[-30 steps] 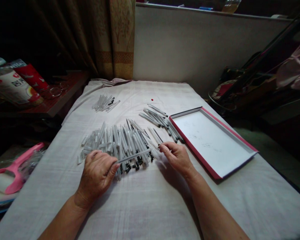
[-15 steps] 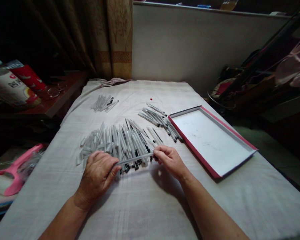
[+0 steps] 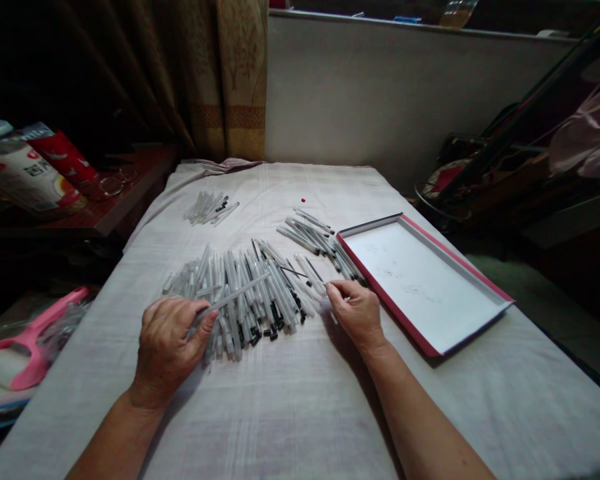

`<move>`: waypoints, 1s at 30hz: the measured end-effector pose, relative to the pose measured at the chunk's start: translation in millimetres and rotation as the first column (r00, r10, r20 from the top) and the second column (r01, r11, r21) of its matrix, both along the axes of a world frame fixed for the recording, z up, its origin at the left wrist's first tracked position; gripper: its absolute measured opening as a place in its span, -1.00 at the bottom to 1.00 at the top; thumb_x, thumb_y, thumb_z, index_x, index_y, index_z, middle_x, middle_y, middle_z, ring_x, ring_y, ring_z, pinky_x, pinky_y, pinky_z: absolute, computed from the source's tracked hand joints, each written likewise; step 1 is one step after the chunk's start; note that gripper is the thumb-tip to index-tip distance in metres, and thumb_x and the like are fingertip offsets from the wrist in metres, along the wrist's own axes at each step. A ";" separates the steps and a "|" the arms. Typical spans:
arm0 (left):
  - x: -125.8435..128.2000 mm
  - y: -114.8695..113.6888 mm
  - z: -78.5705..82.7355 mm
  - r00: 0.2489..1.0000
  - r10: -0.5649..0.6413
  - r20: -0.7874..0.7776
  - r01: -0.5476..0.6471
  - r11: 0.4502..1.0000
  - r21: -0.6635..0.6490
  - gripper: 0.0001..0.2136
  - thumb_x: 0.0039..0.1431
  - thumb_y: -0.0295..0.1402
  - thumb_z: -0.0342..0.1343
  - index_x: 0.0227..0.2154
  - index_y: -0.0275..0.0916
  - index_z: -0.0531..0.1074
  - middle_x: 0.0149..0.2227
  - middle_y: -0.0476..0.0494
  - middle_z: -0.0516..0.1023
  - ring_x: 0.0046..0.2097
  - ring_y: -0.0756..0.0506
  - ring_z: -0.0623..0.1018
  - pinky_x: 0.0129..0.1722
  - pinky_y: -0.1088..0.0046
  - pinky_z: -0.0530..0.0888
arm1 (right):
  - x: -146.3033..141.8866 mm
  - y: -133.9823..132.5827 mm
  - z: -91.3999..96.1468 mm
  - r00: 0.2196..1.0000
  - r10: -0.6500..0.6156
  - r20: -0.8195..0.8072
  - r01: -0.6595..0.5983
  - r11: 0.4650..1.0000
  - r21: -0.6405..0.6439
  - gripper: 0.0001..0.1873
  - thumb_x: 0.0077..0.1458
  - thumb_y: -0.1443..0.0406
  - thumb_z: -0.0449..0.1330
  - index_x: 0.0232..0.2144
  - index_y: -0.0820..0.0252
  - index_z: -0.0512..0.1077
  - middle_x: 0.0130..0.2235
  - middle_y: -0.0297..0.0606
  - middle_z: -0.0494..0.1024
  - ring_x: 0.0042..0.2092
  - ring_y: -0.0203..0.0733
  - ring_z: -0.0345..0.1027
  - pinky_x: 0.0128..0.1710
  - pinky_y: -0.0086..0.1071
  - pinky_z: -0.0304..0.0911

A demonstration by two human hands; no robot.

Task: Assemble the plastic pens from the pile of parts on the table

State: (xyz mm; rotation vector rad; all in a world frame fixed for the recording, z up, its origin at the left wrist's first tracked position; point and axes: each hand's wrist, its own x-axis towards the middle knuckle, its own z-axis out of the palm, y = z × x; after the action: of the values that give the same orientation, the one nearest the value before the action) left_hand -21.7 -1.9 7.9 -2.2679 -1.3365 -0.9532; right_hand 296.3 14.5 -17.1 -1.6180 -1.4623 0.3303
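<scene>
A big heap of clear pen barrels with black ends lies on the white cloth in front of me. My left hand is closed on one clear barrel, which slants up to the right above the heap. My right hand rests at the heap's right edge with thumb and fingers pinched. A thin dark rod, perhaps a refill, runs left from its fingertips. A smaller row of pens lies behind my right hand, beside a shallow red-edged white box lid.
A third small bunch of pens and a tiny red bit lie farther back on the cloth-covered table. To the left are a pink-handled object, tins and glasses on a side shelf. Clutter lies right of the table.
Both hands held one barrel by its two ends. Now the hands have drawn apart: the left keeps the barrel and has moved left, while the right has pulled back right with the thin rod.
</scene>
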 end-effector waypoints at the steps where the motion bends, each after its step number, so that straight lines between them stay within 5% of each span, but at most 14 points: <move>1: 1.7 0.2 -0.8 1.000 -0.016 -0.001 0.016 1.000 0.000 -0.91 0.30 -0.27 0.08 -0.28 -0.15 0.40 -0.39 -0.07 0.57 -0.29 -0.14 0.54 -0.13 0.23 0.40 | -1.6 -1.3 -0.6 0.997 0.011 0.072 -0.010 1.000 -0.012 -0.75 0.08 0.20 0.15 -0.51 0.10 0.58 -0.44 -0.21 0.66 -0.42 -0.14 0.46 -0.34 -0.32 0.27; 8: 14.0 -3.5 -3.3 0.991 -0.115 0.064 0.120 0.990 -0.072 -0.90 0.29 -0.27 0.07 -0.26 -0.16 0.44 -0.37 -0.06 0.60 -0.28 -0.12 0.55 -0.10 0.26 0.40 | -0.8 -4.8 6.0 0.967 0.042 0.251 -0.030 0.998 -0.050 -0.66 0.14 0.11 0.15 -0.57 0.12 0.53 -0.51 -0.22 0.58 -0.48 -0.20 0.36 -0.43 -0.38 0.12; 12: 22.9 -8.7 -4.6 0.980 -0.175 0.095 0.186 0.976 -0.113 -0.90 0.29 -0.30 0.07 -0.24 -0.16 0.44 -0.37 -0.06 0.60 -0.27 -0.11 0.55 -0.06 0.26 0.40 | -9.0 -9.0 12.4 0.981 0.194 -0.011 -0.194 0.975 -0.106 -0.46 0.21 -0.03 0.06 -0.65 0.14 0.43 -0.62 -0.27 0.45 -0.53 -0.24 0.29 -0.47 -0.39 0.12; 16: 31.8 -13.2 -3.2 0.968 -0.231 0.102 0.243 0.961 -0.129 -0.91 0.28 -0.34 0.08 -0.23 -0.17 0.45 -0.38 -0.06 0.59 -0.29 -0.09 0.54 -0.03 0.27 0.40 | -25.8 -14.7 15.0 0.856 0.370 -0.363 -0.463 0.860 -0.215 -0.33 0.20 -0.19 -0.04 -0.64 0.16 0.41 -0.62 -0.29 0.43 -0.55 -0.25 0.28 -0.51 -0.40 0.14; 23: 31.7 -10.6 3.4 0.957 -0.287 0.035 0.289 0.941 -0.177 -0.85 0.33 -0.30 0.03 -0.31 -0.19 0.46 -0.44 -0.03 0.57 -0.35 -0.07 0.51 -0.10 0.29 0.37 | -40.0 -16.8 24.3 0.778 0.464 -0.423 -0.599 0.750 -0.280 -0.42 0.14 -0.10 0.09 -0.70 0.16 0.36 -0.68 -0.39 0.29 -0.59 -0.33 0.16 -0.52 -0.42 0.10; 26: 16.5 -6.4 8.4 0.941 -0.317 0.116 0.337 0.900 -0.275 -0.75 0.36 -0.29 -0.04 -0.44 -0.18 0.42 -0.52 0.02 0.51 -0.45 -0.04 0.47 -0.23 0.36 0.39 | -24.8 -12.8 29.9 0.806 0.469 -0.361 -0.548 0.822 -0.154 -0.53 0.11 -0.03 0.16 -0.65 0.16 0.38 -0.63 -0.38 0.34 -0.53 -0.31 0.21 -0.48 -0.42 0.13; 30: 0.0 -2.8 10.0 0.932 -0.113 0.343 0.230 0.918 -0.324 -0.67 0.38 -0.32 -0.10 -0.53 -0.17 0.35 -0.57 0.01 0.44 -0.47 -0.04 0.48 -0.41 0.44 0.40 | 1.9 -1.8 25.8 0.916 0.197 -0.350 -0.202 0.979 0.023 -0.60 0.16 0.02 0.15 -0.54 0.16 0.43 -0.61 -0.38 0.37 -0.54 -0.29 0.23 -0.51 -0.41 0.16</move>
State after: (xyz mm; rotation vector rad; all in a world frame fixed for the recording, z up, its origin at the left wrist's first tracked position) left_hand -21.8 -4.7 17.8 -2.6286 -1.5709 -1.2708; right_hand 298.2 12.7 8.8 -1.3372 -1.3486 0.7098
